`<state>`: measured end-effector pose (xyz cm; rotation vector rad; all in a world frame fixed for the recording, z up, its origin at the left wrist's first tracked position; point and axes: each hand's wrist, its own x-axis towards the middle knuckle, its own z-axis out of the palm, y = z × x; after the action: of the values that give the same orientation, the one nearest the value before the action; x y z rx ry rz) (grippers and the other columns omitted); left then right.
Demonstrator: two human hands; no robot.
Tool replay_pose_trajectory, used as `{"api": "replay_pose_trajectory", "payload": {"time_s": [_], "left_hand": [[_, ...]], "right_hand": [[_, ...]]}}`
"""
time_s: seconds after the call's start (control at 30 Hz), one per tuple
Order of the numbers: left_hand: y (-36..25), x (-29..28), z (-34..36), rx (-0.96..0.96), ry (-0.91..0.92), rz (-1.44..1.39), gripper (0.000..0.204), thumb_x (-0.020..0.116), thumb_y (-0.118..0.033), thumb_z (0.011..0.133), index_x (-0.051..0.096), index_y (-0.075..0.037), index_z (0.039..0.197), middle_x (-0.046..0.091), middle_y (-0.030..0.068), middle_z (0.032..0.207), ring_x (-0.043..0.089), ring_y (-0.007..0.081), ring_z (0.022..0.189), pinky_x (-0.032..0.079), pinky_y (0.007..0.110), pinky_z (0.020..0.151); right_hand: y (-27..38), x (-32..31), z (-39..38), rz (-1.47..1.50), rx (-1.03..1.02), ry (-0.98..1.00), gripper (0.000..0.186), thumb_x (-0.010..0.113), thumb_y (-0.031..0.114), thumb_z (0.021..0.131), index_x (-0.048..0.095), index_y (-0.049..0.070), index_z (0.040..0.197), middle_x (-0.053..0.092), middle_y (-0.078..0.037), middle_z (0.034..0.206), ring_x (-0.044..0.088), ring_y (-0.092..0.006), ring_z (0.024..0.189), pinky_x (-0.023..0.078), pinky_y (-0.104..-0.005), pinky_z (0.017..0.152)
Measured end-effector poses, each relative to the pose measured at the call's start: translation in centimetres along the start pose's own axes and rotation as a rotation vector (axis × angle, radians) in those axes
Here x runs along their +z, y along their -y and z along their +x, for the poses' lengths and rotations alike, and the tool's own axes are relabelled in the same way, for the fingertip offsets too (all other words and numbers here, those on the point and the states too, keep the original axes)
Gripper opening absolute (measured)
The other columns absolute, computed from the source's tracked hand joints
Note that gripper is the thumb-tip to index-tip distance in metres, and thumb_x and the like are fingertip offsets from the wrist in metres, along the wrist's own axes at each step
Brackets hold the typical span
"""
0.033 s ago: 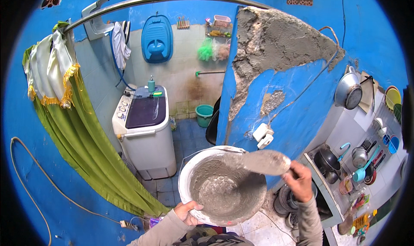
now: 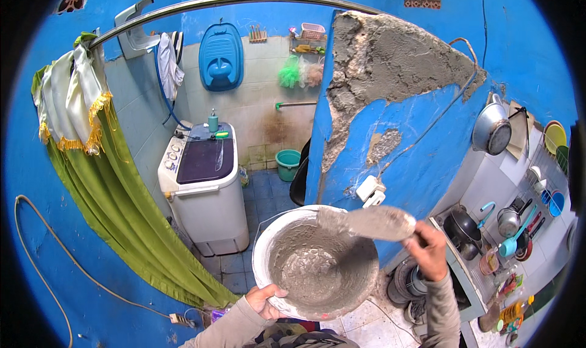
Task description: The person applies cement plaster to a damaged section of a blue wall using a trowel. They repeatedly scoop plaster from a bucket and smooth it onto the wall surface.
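My left hand [image 2: 267, 301] grips the white rim of a bucket [image 2: 264, 256], whose inside holds wet grey mortar [image 2: 308, 273]. My right hand [image 2: 427, 250] is closed on the near end of a flat, mortar-coated trowel [image 2: 381, 224], held over the bucket's upper right part; its handle is mostly hidden by the blade and fingers. Just beyond them a blue partition wall [image 2: 421, 153] carries rough grey plaster [image 2: 397, 61] along its top and left edge, with a white socket [image 2: 369, 189] low on it.
A washing machine [image 2: 215, 211] and teal pail [image 2: 287, 164] stand behind the partition's left. A green curtain [image 2: 131, 208] hangs at the left. At the right are hung pots [image 2: 491, 128], a counter crowded with kitchenware [image 2: 461, 223] and stacked dark containers [image 2: 403, 287]. A cable [image 2: 458, 86] crosses the partition.
The trowel and my right hand have shifted slightly up and to the right. The bucket and my left hand look almost unchanged.
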<state>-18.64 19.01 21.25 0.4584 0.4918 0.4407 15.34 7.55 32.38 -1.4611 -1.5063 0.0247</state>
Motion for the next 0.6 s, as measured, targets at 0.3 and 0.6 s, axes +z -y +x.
{"api": "replay_pose_trajectory", "payload": {"time_s": [0.3, 0.6], "left_hand": [[-0.9, 3.6, 0.1, 0.036, 0.011, 0.049, 0.061, 0.047, 0.002, 0.082, 0.021, 0.008, 0.136, 0.043, 0.0315, 0.128, 0.053, 0.0453, 0.111, 0.045, 0.06, 0.095], [0.0, 0.7, 2.7, -0.033, 0.089, -0.073, 0.066, 0.044, 0.005, 0.082, 0.014, 0.002, 0.14, 0.035, 0.0299, 0.136, 0.043, 0.0461, 0.122, 0.038, 0.06, 0.102]], "right_hand": [[4.5, -7.8, 8.0, 0.284, -0.096, 0.007, 0.038, 0.069, 0.022, 0.083, 0.06, -0.005, 0.108, 0.063, -0.008, 0.082, 0.059, -0.012, 0.073, 0.047, -0.0239, 0.062], [4.5, -12.3, 23.0, 0.047, -0.058, 0.124, 0.026, 0.061, 0.028, 0.087, 0.06, 0.003, 0.093, 0.062, -0.004, 0.072, 0.056, -0.0084, 0.056, 0.039, -0.0217, 0.041]]}}
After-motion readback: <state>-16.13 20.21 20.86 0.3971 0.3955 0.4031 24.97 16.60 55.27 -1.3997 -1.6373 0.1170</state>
